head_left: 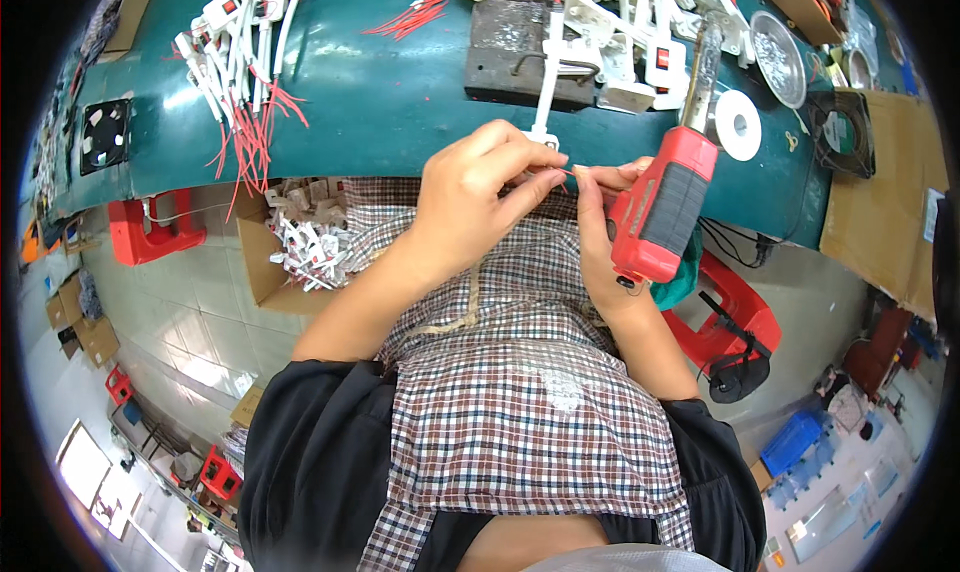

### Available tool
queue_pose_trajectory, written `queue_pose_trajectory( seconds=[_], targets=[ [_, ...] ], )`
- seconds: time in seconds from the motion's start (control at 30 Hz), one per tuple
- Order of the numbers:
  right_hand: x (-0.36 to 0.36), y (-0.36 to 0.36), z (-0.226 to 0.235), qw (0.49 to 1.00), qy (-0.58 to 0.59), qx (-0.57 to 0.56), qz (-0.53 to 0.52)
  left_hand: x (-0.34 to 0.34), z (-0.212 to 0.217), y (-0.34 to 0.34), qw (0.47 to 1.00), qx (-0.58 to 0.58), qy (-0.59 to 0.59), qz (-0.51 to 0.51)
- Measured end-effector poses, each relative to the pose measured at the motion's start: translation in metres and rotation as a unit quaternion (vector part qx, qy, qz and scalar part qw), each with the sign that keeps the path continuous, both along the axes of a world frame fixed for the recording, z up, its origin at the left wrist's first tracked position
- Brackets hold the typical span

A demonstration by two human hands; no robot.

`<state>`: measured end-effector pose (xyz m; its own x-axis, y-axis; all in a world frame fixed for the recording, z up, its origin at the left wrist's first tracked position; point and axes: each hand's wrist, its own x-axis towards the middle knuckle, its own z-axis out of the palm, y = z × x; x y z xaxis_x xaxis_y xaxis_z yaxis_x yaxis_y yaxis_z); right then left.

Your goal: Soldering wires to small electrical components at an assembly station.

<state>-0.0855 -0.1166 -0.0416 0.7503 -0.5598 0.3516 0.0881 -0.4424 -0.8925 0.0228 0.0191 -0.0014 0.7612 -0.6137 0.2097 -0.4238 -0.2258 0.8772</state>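
My left hand [478,182] is closed, thumb and forefinger pinching a thin red wire [567,171] at the table's near edge. Just beyond those fingers, a white plastic part with a slim white tube [548,87] stretches away toward a dark metal block [510,47]. My right hand [605,212] is closed as well, its thumb and fingertips meeting at the wire's other side. It also holds a red soldering gun [662,207] with a black ribbed grip, whose metal barrel [704,72] points away over the table. The gun covers part of that hand.
White switch housings [625,32] are heaped beyond the block. Bundled white tubes with red wires [250,92] lie at left. A white spool [738,125] and metal bowl [778,60] sit at right. A carton of white parts [310,252] and red stools [155,227] stand below.
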Motion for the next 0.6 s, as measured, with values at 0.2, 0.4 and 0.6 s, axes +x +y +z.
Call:
queue_pose_trajectory(
  seconds=[0.2,0.4,0.6],
  targets=[
    [0.003,0.004,0.002,0.999,-0.013,0.029,-0.002,0.001,-0.004,-0.007,0.999,-0.030,0.024,0.007],
    [0.003,0.003,-0.003,0.999,-0.008,-0.044,-0.009,-0.001,-0.009,-0.007,0.984,-0.092,0.148,0.032],
    [-0.001,0.001,-0.017,0.997,0.032,-0.075,0.002,0.002,-0.008,-0.009,0.989,-0.087,0.110,0.053]
  ],
)
